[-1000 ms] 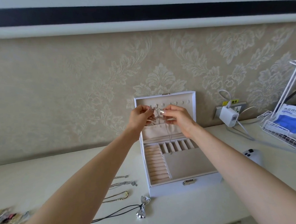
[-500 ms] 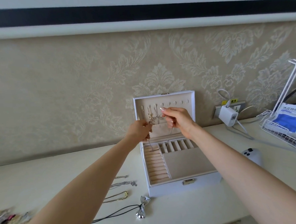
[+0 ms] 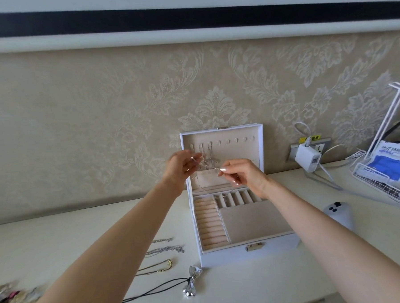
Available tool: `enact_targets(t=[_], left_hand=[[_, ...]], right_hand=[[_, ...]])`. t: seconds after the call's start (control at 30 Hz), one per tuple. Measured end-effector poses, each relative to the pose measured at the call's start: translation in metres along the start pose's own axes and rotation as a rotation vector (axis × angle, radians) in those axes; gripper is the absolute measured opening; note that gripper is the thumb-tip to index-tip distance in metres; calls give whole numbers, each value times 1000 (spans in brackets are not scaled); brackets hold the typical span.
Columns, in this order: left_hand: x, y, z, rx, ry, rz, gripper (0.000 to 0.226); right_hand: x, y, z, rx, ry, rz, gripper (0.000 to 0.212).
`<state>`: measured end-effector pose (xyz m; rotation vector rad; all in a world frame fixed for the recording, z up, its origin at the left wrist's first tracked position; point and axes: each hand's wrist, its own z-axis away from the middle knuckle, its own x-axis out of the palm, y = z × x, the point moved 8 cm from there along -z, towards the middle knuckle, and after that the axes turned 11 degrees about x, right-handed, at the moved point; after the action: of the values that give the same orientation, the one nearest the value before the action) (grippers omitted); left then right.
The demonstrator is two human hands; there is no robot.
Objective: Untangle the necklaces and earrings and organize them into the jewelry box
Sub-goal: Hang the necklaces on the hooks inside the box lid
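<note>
Necklace pinched by right hand; left hand apparently too.

white jewelry box, beige damask wallpaper

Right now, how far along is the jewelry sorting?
Done: a few chains hang inside the jewelry box lid. In hand: left hand and right hand hold a silver necklace. Left: four necklaces on the table, plus a blurred pile far left.
</note>
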<state>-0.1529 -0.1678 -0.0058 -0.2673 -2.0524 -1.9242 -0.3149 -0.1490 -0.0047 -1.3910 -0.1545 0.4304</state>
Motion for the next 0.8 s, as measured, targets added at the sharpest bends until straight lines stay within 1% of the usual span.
enact_targets(t=[0.1, 0.2, 0.3, 0.37, 0.43, 0.5, 0.67, 0.8], left_hand=[[-9, 1, -3, 21, 55, 57, 18], [-11, -1, -3, 15, 52, 117, 17], [-13, -1, -2, 26, 58, 196, 17], [-12, 2, 1, 44, 59, 189, 16], [-10, 6, 5, 61, 37, 83, 15], [-5, 12, 7, 97, -12, -90, 14], [15, 23, 14, 209, -213, -328, 13], [24, 23, 16, 279, -354, -674, 16]], right_hand=[[-1, 6, 2, 26, -6, 67, 16], [-6, 13, 4, 41, 12, 92, 17], [-16, 21, 6, 61, 61, 68, 17], [-22, 25, 8, 69, 94, 65, 16], [-26, 26, 9, 70, 120, 60, 14], [-28, 23, 11, 60, 147, 61, 14], [-28, 4, 12, -18, 200, 23, 12], [-24, -17, 12, -82, 217, 68, 21]])
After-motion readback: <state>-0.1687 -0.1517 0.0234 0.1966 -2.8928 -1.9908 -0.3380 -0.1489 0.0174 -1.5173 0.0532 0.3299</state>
